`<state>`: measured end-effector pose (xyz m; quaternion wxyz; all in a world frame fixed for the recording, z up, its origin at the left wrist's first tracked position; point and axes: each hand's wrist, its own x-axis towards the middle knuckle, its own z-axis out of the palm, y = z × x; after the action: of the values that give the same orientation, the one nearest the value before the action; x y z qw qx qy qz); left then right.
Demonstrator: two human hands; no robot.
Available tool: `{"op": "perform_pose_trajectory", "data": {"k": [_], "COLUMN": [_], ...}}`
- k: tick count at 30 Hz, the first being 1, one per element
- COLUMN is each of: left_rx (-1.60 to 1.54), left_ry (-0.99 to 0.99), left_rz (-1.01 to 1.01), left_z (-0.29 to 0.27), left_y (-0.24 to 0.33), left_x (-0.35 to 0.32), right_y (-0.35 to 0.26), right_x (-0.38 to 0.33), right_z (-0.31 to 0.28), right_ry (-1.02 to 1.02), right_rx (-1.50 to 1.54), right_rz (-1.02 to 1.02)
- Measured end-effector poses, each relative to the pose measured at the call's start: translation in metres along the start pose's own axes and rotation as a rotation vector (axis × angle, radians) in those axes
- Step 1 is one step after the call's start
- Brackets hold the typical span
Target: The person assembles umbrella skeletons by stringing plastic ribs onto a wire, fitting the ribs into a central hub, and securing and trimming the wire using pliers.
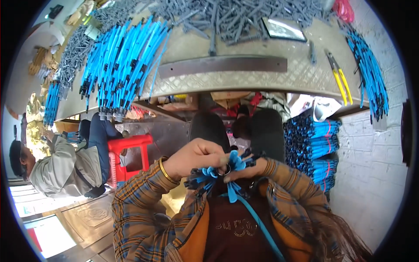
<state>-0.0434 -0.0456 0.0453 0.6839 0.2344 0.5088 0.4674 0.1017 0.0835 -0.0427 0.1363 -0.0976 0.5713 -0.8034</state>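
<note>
In front of my chest, a bundle of blue strips with black ends fans out between my two hands. My left hand, with a gold bangle at the wrist, has its thumb and fingers pinched together at the middle of the bundle. From the other side my right hand closes round it, its thumb toward the centre; the strips hide most of its fingers. Between the fingertips a small dark ring shape shows; its kind is unclear. One long blue band runs down from the bundle across my brown top.
Across the worktable lie a heap of grey plastic pieces, blue strips, a dark metal bar and yellow-handled pliers. Tied blue bundles stack at right. A red stool and a seated co-worker are left.
</note>
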Motion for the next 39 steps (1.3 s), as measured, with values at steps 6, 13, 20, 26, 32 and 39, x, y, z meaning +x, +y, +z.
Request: {"op": "perform_pose_trajectory", "data": {"k": [6,13,20,26,32,39], "left_rx": [-0.13,0.052,1.021,1.979,1.562,0.377], "left_ry": [-0.177,-0.343,0.55,0.357,0.478,0.22], "left_rz": [0.071,-0.035,0.528,0.724,0.805,0.358], "left_z": [-0.014,-0.014,-0.056,-0.108,-0.093,-0.017], "left_y": [-0.004,0.012,0.122,0.151,0.143,0.057], "left_x": [0.002,0.02,0.067,0.13,0.101,0.033], "right_y": [0.039,0.028,0.032,0.033,0.031,0.022], "right_x": [-0.01,-0.017,-0.017,-0.02,-0.027,-0.022], "right_z": [0.01,0.0,-0.009,-0.011,-0.008,-0.008], "right_ry": [0.238,0.146,0.107,0.075,0.036,0.016], "right_rx": [0.038,0.207,0.183,0.105,0.127,0.126], "right_rz": [-0.09,0.008,-0.118,-0.199,-0.128,-0.105]}}
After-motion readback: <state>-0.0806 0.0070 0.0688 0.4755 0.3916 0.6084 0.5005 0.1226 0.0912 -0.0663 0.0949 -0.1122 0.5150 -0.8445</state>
